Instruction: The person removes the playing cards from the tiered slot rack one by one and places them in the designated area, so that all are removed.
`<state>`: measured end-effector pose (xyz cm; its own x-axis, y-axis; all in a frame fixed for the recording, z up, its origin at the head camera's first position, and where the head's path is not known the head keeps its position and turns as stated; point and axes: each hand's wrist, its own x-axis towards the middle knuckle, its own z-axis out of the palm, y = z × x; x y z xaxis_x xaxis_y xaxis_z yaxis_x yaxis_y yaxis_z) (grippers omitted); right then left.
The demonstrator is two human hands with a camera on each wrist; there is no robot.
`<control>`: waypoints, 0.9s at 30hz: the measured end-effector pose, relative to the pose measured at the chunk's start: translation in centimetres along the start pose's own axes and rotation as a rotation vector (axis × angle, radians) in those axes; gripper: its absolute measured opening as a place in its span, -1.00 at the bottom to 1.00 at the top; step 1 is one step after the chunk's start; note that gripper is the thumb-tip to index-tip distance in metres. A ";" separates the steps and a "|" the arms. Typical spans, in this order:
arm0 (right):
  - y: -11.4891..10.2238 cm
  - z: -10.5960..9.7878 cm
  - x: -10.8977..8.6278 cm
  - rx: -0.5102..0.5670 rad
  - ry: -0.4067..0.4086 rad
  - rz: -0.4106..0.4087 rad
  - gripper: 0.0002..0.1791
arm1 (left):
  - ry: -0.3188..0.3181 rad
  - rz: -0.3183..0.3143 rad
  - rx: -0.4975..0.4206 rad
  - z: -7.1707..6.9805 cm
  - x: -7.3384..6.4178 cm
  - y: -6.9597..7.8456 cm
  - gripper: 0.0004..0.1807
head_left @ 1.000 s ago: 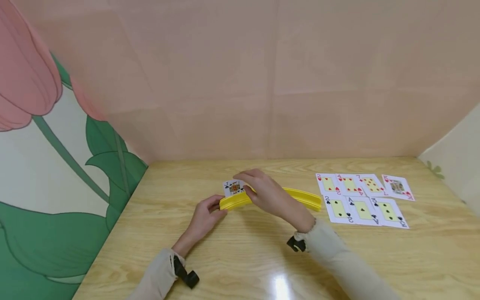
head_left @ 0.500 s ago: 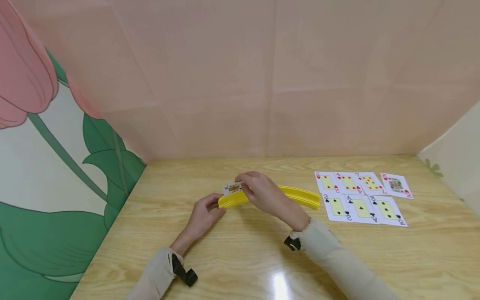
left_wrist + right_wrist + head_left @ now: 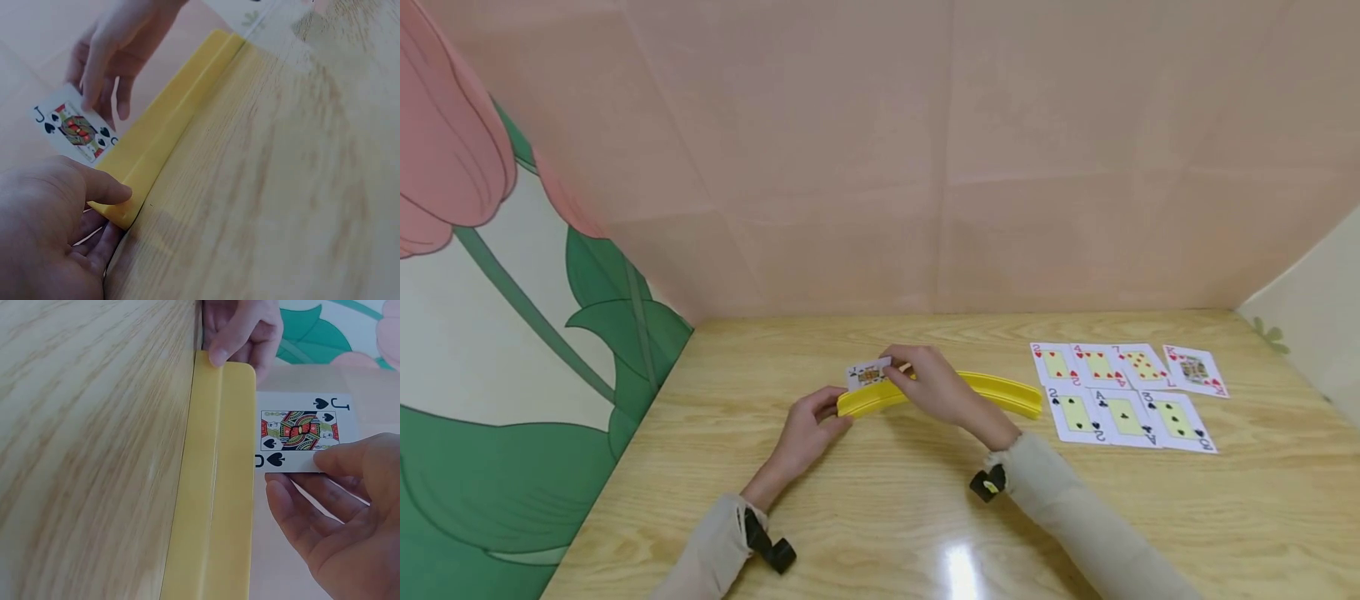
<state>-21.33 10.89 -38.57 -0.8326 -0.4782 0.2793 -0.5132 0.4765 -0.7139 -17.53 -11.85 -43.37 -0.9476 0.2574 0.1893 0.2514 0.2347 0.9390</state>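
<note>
A curved yellow card holder (image 3: pixel 1000 393) stands on the wooden table. My left hand (image 3: pixel 807 433) grips its left end, the thumb on the near face in the left wrist view. At that same end a jack of spades (image 3: pixel 300 430) rises upright from behind the holder's front wall, which hides its lower edge. My right hand (image 3: pixel 936 383) reaches over the holder and pinches the card's right edge between thumb and fingers. In the right wrist view the thumb lies on the card's printed face.
To the right, several face-up cards lie in two overlapping rows, among them a two of hearts (image 3: pixel 1055 364) and a two of spades (image 3: pixel 1075 415). A king of hearts (image 3: pixel 1195 371) lies slightly apart from them. A pink wall (image 3: pixel 940 167) backs the wooden table (image 3: pixel 850 517).
The jack of spades dipped lower and leaned back, then stands a little taller again now. My right hand has shifted slightly to the right along it. My left hand keeps its hold.
</note>
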 end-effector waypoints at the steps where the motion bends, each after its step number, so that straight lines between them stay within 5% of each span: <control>1: 0.1 0.0 0.0 -0.001 0.002 -0.002 -0.82 | 0.000 -0.001 -0.001 0.0 0.0 0.0 -0.64; 21: -0.1 -0.2 0.0 -0.026 0.022 -0.005 -0.81 | -0.007 0.005 0.000 0.1 0.0 -0.2 -0.65; 27: -0.1 -0.9 0.0 -0.054 0.069 -0.021 -0.82 | 0.007 -0.007 0.001 0.2 0.7 -2.8 -0.65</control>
<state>-21.45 11.47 -37.90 -0.8329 -0.4373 0.3391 -0.5398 0.5069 -0.6721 -18.84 -12.14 -45.97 -0.9507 0.2491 0.1846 0.2448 0.2375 0.9400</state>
